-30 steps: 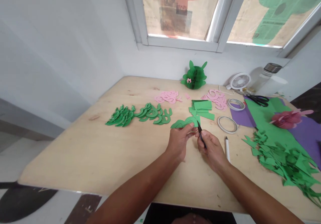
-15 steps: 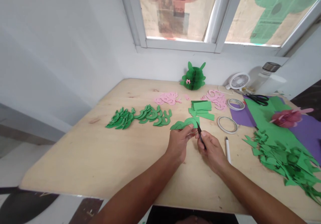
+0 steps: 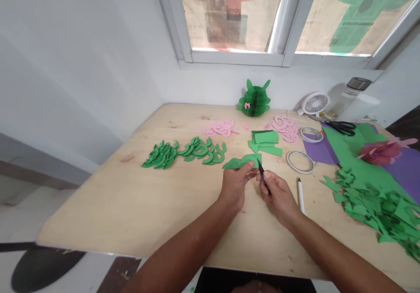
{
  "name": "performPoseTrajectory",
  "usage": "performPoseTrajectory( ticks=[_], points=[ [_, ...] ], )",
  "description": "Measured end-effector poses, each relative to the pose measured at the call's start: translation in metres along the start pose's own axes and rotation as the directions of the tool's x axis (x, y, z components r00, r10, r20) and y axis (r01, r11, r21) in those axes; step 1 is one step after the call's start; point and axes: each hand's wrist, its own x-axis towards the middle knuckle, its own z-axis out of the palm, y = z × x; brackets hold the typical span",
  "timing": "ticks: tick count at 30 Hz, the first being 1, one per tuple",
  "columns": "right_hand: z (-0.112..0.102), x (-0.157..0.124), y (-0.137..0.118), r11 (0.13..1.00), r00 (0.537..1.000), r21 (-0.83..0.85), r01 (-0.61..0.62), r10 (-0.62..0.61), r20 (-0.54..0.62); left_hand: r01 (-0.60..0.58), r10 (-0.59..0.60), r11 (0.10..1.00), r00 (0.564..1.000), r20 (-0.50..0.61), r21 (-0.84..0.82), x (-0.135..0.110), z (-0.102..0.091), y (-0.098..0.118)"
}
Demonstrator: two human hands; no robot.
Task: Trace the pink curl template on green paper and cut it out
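Observation:
Pinched in my left hand (image 3: pixel 234 185) is a piece of green paper (image 3: pixel 251 158) with a curved part and a square end. My right hand (image 3: pixel 278 196) is closed round black scissors (image 3: pixel 264 180), whose blades meet the paper's right end; its fingers hide most of the handles. Just left of the held piece lie green curved cut-outs (image 3: pixel 231 163). Beyond my hands is a stack of green paper strips (image 3: pixel 266 137). Further left are a heap of green U-shaped cut-outs (image 3: pixel 198 148) and a heap of layered green cut-outs (image 3: pixel 161 155).
Pink paper cut-outs (image 3: pixel 220 128) and a green honeycomb paper figure (image 3: pixel 255 100) stand further back. To the right are tape rolls (image 3: pixel 299 162), a white pen (image 3: pixel 301 196), black-handled scissors (image 3: pixel 341 128), green scraps (image 3: pixel 377 205), a small fan (image 3: pixel 315 104) and a bottle (image 3: pixel 348 98).
The view has shifted slightly, so the table's things appear a little further right. Both hands keep nearly the same hold, with the scissor blades still at the green paper.

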Motion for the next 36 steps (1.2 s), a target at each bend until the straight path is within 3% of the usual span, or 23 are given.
performPoseTrajectory(
  ticks=[9,27,36],
  points=[
    [0.0001,-0.0002,0.0004,0.999,1.000,0.022,-0.025,0.025,0.005,-0.029,0.030,0.999,0.999,-0.026,0.036,-0.0001,0.0005,0.0011],
    [-0.0002,-0.0004,0.0016,0.999,1.000,0.023,-0.027,0.027,0.005,-0.035,0.034,0.998,0.999,0.024,0.055,-0.0010,0.0005,0.0019],
    [-0.0006,-0.0005,0.0014,0.999,1.000,0.019,-0.027,0.027,0.009,-0.090,0.087,0.984,0.996,0.027,0.153,0.0014,-0.0029,0.0014]
  ],
)
